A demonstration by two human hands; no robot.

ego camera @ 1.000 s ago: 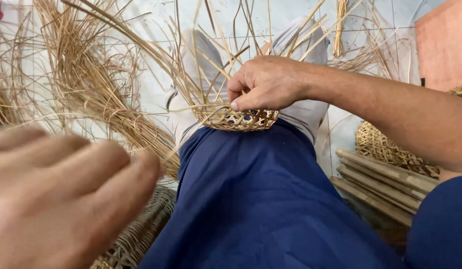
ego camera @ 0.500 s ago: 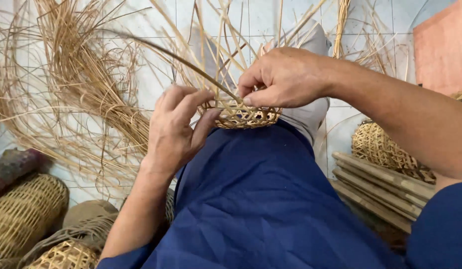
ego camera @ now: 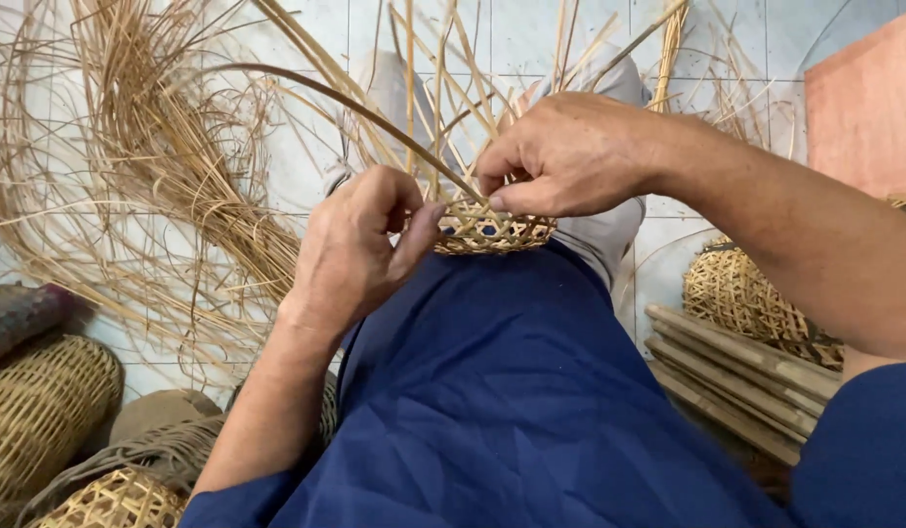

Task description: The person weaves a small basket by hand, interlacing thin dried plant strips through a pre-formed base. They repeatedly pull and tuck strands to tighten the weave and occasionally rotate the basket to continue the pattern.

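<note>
A small woven basket (ego camera: 492, 233) rests on the person's knee, on the blue cloth (ego camera: 502, 391), with many thin strips standing up from its rim. The right hand (ego camera: 570, 156) is just above the basket – its fingers are closed and pinch a long dark strip (ego camera: 355, 108) at the rim. The left hand (ego camera: 360, 244) is just left of the basket, its fingers curled almost shut with the thumb touching the rim; whether it holds a strip I cannot tell. Left of the basket, loose cane strips (ego camera: 170, 176) lie on the tiled floor (ego camera: 531, 39).
</note>
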